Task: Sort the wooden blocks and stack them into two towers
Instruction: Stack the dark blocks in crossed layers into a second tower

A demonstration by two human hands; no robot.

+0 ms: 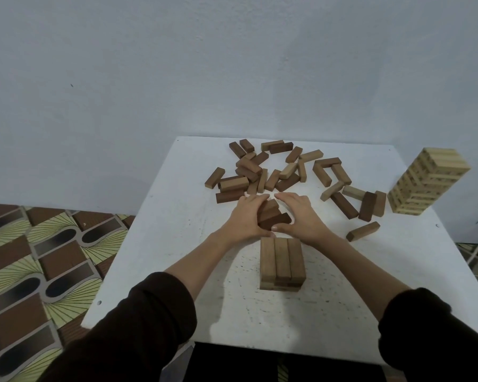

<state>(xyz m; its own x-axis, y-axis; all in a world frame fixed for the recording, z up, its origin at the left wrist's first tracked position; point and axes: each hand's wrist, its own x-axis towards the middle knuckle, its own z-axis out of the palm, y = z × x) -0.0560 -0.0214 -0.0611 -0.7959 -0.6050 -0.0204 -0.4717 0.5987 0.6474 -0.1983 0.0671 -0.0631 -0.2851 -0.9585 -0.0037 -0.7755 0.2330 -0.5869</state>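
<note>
Several dark blocks [275, 219] lie bunched between our left hand [245, 217] and right hand [304, 216], both curled round them just beyond the low brown tower [282, 261], so we judge the next move is squaring them and lifting them on as a crosswise layer.

Dark blks [273, 220] partly under fingers [255, 201]

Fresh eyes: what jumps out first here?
The left hand and right hand grip a bundle of dark blocks together mid-table, just beyond a short brown tower. A tall pale tower stands at the right edge, loose blocks scattered behind the hands.
</note>
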